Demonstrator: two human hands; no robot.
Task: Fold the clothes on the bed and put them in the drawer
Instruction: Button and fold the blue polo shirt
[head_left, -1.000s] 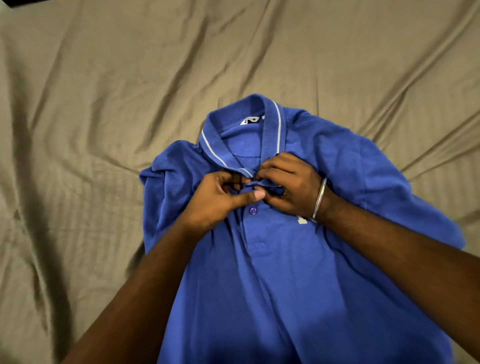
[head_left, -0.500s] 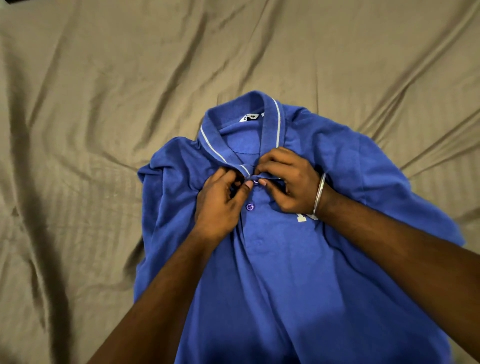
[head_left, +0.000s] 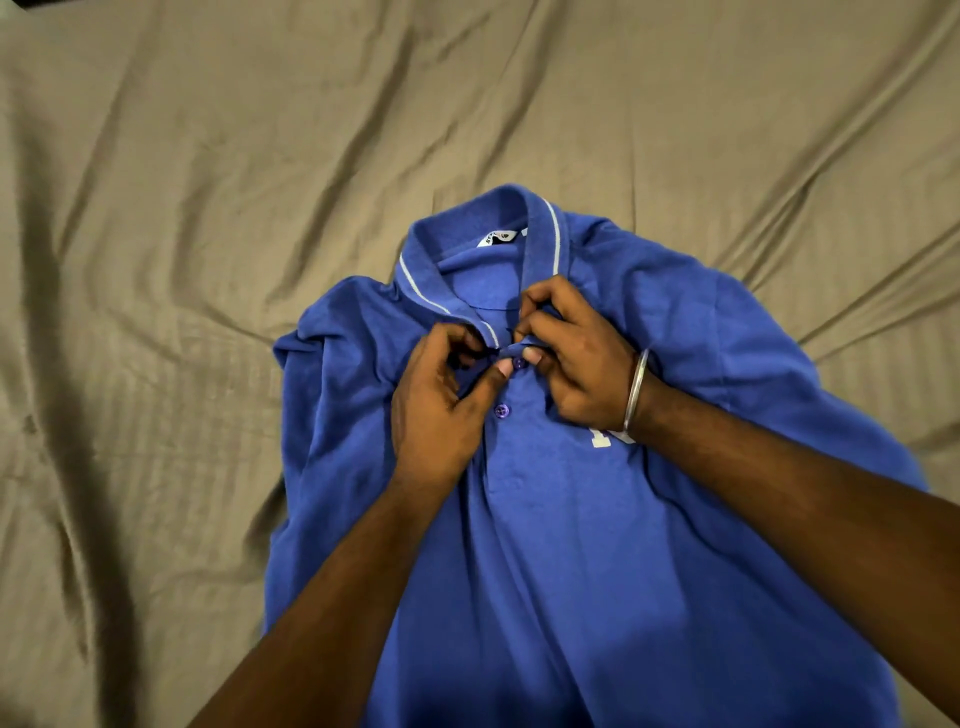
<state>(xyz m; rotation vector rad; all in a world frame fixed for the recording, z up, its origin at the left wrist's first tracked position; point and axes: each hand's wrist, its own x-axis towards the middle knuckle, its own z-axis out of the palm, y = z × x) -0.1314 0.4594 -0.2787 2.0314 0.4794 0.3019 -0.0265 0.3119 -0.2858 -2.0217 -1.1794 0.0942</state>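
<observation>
Wrinkled tan bedsheet (head_left: 208, 260) filling the view, faint woven stripes, long creases fanning outward, soft shadows along its left edge, dark sliver (head_left: 31, 2) at top-left corner

The polo shirt (head_left: 597, 545) lies front-up on the bed sheet (head_left: 208, 208), collar (head_left: 519, 208) at the far end and the body running back toward the person. Both hands meet at the top button (head_left: 519, 363) just below the collar, left hand (head_left: 441, 410) on its left, right hand (head_left: 582, 358) on its right. A second button (head_left: 501, 411) sits just nearer, and there's a bangle (head_left: 636, 389) on the right wrist.
</observation>
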